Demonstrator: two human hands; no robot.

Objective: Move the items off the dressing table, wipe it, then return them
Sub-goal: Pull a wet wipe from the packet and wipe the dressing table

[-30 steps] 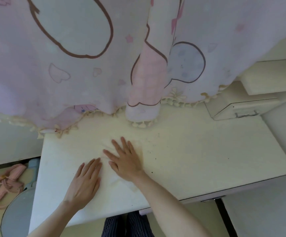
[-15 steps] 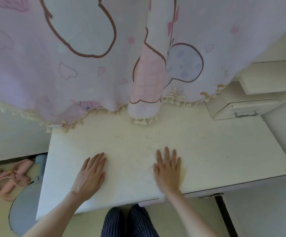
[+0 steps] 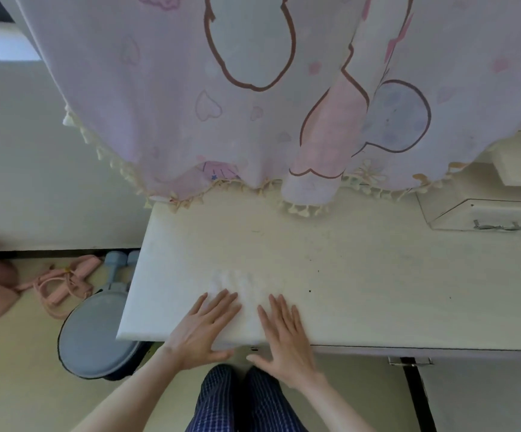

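Tabletop [image 3: 362,275] of the dressing table carried no items, only a white wiping cloth [image 3: 240,285] lying flat near its front edge, a state consistent with the wiping step. Left hand [image 3: 199,328] and right hand [image 3: 284,332] lay flat, fingers straight, pressing the cloth's near part, probably to keep it spread against the surface. A fringed pink curtain [image 3: 253,104] hung over the rear edge.

The right hand [image 3: 285,338] now lies left of where it was, beside the left hand [image 3: 204,330]. Both sit nearer the table [image 3: 377,291] front edge. A white cloth [image 3: 240,285] shows ahead of the fingers.
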